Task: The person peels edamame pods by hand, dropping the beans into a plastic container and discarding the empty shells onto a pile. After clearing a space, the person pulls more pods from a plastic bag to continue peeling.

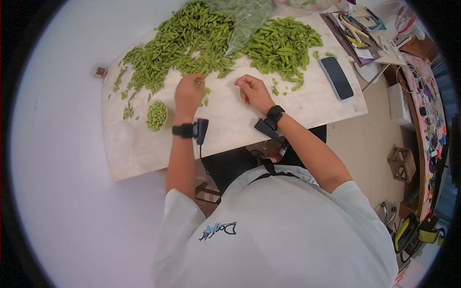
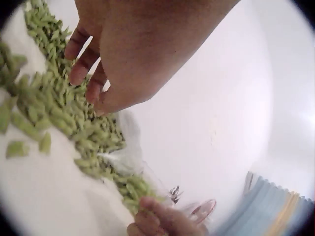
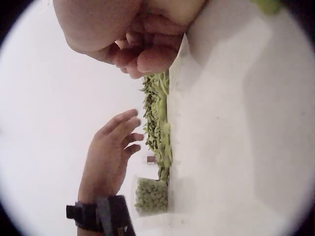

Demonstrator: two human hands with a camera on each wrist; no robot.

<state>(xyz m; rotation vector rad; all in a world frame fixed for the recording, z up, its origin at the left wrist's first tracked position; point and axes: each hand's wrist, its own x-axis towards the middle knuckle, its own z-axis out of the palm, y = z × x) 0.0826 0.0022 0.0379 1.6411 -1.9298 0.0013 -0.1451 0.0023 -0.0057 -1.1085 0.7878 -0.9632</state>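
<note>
My left hand [image 1: 189, 96] is raised over the table in front of a heap of green soybean pods [image 1: 158, 62]. In the right wrist view its fingers [image 3: 129, 128] are apart and loosely bent, with nothing seen in them. A clear plastic cup of shelled green beans [image 1: 156, 116] stands left of it. My right hand [image 1: 257, 93] hovers near the front of a second pile of pods [image 1: 283, 45]. Its fingers curl in towards the thumb, and no pod shows between the fingertips [image 3: 152, 60] in the right wrist view.
A clear plastic bag [image 1: 249, 21] lies between the two piles. To the right lies a phone [image 1: 337, 78], with a tray of tools [image 1: 353, 33] behind it. Stray pods and shell bits [image 1: 206, 97] dot the pale tabletop [image 1: 230, 125]. A wall borders the table's left side.
</note>
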